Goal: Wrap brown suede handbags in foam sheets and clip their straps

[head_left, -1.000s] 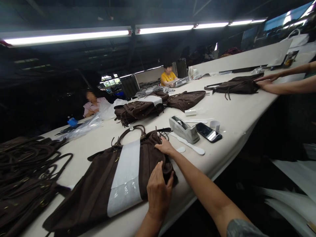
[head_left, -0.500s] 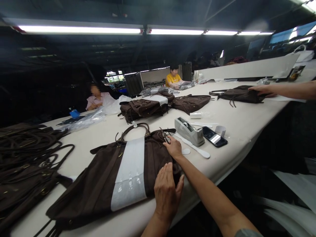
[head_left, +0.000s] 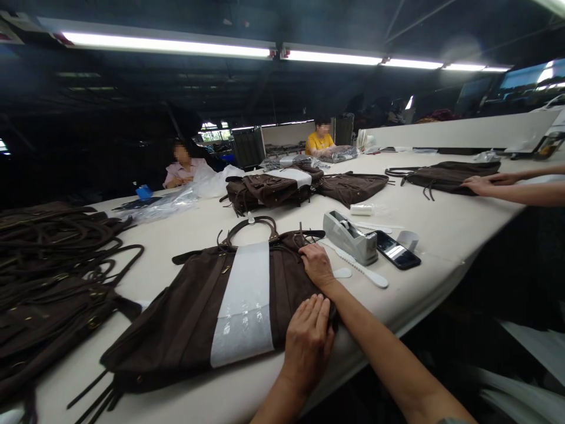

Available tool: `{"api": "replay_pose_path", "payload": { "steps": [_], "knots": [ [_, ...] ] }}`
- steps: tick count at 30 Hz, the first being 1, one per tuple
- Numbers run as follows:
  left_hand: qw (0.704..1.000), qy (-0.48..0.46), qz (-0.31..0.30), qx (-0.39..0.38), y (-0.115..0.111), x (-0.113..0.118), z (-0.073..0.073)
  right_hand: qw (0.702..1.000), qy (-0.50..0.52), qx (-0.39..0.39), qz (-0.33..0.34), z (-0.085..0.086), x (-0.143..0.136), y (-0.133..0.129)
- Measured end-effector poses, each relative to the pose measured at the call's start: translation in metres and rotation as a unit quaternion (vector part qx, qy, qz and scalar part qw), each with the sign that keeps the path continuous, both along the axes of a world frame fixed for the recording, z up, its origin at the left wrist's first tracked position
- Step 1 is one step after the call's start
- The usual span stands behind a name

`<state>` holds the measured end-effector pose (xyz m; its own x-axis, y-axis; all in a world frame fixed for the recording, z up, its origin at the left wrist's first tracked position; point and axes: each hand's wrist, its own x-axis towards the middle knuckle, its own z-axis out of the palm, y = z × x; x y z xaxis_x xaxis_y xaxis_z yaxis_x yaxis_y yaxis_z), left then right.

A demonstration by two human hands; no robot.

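Observation:
A dark brown handbag [head_left: 176,318] lies on the table, with a white paper band [head_left: 245,306] wrapped around its middle. Its looped handle points away from me. My left hand [head_left: 306,338] rests flat against the bag's near right end, fingers extended side by side. Just beyond it, my right hand [head_left: 318,265] has bent fingers closed over the bag's right side, below the thin straps; its thumb is hidden. To the right of that hand stand a grey tape dispenser [head_left: 351,235] and a white notched plastic strip [head_left: 366,274].
More brown bags [head_left: 57,288] are piled at left, with a banded bag [head_left: 273,185] farther back. A phone [head_left: 397,250] lies beside the dispenser. At right, a co-worker's hands touch another brown bag [head_left: 459,176]. Two people sit across the table [head_left: 424,235].
My right hand has shifted from the thin straps down onto the bag's side. My left hand has settled closer against its end. The co-worker's hands have moved along their bag.

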<state>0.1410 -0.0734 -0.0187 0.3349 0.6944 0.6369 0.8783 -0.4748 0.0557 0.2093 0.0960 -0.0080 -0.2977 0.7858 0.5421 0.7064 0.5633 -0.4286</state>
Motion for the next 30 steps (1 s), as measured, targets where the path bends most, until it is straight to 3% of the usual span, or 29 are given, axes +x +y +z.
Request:
{"api": "replay_pose_path", "payload": {
  "steps": [8, 15, 21, 30],
  "knots": [
    [1.000, 0.007, 0.002, 0.017, 0.000, 0.000, -0.004, 0.988, -0.001, -0.125, -0.088, -0.011, -0.009, 0.008],
    [1.000, 0.006, 0.008, 0.026, -0.001, 0.002, -0.002, 0.986, -0.015, -0.154, -0.053, -0.018, -0.013, 0.020],
    [1.000, -0.006, 0.006, 0.016, 0.000, 0.002, -0.003, 0.983, -0.021, -0.181, -0.014, -0.013, -0.013, 0.024],
    [0.997, -0.013, 0.017, 0.074, 0.006, 0.006, -0.025, 0.975, -0.038, -0.217, 0.022, -0.012, -0.011, 0.033]
  ]
}}
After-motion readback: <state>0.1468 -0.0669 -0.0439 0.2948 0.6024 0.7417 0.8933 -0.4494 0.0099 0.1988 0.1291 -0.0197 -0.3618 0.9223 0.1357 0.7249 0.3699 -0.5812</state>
